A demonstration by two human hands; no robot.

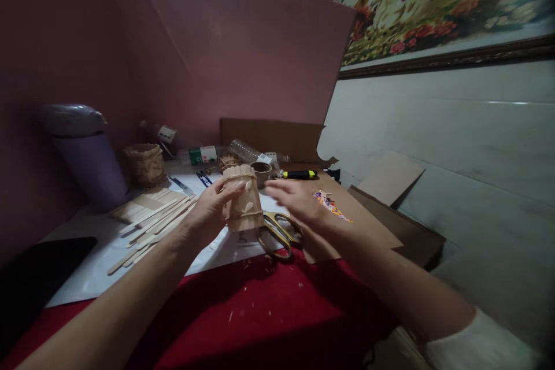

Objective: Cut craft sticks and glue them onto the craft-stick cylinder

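Observation:
My left hand is closed around a small cup-shaped holder made of wooden craft sticks, gripping its left side and holding it upright just above the table. To its right my right hand hovers with the fingers stretched out and slightly blurred, holding nothing. Gold-handled scissors lie beneath and between both hands.
Loose craft sticks lie on white paper at left. Behind are a woven basket, a purple bin, plastic bottles, a small brown cup and a yellow-handled cutter. Cardboard sheets lie right. A dark phone rests at left.

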